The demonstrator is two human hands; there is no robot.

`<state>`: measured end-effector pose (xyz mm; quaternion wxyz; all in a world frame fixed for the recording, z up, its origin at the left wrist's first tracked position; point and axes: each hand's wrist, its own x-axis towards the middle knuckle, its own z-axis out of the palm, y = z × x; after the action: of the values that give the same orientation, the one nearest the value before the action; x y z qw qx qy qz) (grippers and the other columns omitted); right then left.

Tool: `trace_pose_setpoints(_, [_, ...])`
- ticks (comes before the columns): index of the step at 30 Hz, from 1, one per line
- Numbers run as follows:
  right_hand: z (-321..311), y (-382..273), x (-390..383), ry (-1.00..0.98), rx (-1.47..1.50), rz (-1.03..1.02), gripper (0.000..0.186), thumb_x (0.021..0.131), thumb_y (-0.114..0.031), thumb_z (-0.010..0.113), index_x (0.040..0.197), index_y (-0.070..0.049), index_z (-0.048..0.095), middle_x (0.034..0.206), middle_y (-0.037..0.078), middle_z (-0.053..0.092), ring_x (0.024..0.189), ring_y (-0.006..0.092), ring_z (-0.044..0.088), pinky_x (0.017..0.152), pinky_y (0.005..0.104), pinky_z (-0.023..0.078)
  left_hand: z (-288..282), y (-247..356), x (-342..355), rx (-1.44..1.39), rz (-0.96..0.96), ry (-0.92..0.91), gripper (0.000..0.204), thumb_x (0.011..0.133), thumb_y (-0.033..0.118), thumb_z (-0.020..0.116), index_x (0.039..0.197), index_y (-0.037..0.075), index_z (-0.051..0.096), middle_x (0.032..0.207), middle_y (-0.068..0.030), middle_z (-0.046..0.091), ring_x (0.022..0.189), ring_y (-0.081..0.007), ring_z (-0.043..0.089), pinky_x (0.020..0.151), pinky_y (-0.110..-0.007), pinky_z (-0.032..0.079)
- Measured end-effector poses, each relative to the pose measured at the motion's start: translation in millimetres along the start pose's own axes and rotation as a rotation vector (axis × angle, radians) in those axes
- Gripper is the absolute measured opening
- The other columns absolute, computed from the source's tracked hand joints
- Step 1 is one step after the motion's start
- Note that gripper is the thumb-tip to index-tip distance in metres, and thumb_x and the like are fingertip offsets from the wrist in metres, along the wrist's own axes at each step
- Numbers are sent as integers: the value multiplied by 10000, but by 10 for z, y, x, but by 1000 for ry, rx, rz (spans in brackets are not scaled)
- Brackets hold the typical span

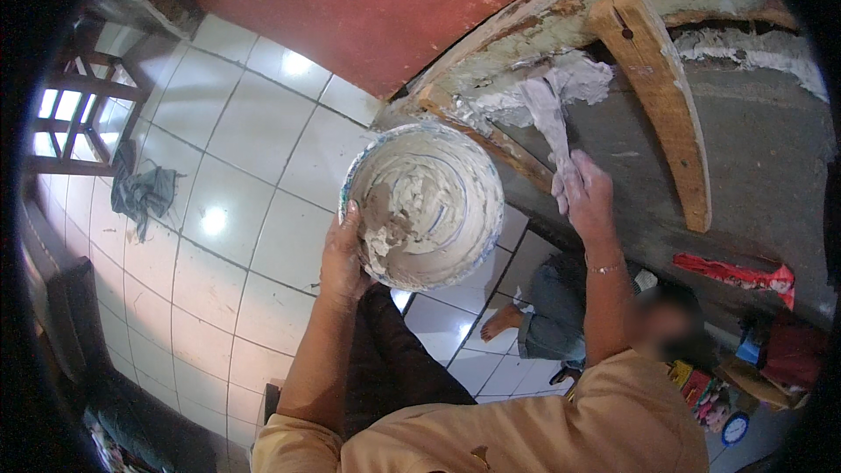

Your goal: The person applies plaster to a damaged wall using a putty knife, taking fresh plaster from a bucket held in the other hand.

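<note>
My left hand grips the near left rim of a round basin, the thumb over its edge. Pale, wet plaster coats the inside, with a thicker lump on the left. In my right hand is a plaster-smeared putty knife, its handle wrapped by my fingers. The blade touches or lies close over a patch of white plaster along the edge of a grey panel. The coating hides the blade's exact outline.
A tapered wooden piece stands on the panel right of my right hand. A person in jeans sits below my right arm. Red torn material lies on the panel. A grey cloth lies on the white tiled floor.
</note>
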<state>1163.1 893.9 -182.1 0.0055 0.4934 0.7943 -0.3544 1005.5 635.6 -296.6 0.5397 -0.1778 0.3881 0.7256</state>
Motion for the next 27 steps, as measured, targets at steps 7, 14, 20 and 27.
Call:
trace_pose_setpoints(7, [-127,-26,-373,-50,-134,-149,228,934,-108,489,1071,21,616,737,105,590,643,167,556,600,296,464,-41,-43,-23,-43,13,17,514,984,341,475,1339,-19,383,1237,-190,543,1070,-271,598,887,-404,523])
trace_pose_setpoints(14, [-77,-45,-112,61,16,-90,231,968,-151,477,1034,25,613,699,50,578,575,113,515,538,267,436,-24,-20,0,-50,-5,2,510,987,335,467,1339,-24,382,1238,-191,544,1073,-275,599,891,-404,521])
trace_pose_setpoints(20, [267,169,-65,24,152,59,217,974,-128,442,1003,1,614,621,30,535,473,82,461,445,255,378,-56,-50,40,-47,-9,-10,508,994,335,455,1337,-33,381,1239,-187,544,1076,-275,597,900,-402,514])
trace_pose_setpoints(27, [394,576,-477,14,15,20,197,919,-103,509,985,60,597,735,114,585,650,183,565,608,306,463,-29,-58,12,-45,16,33,511,990,341,466,1332,-33,402,1255,-175,542,1097,-261,584,927,-387,490])
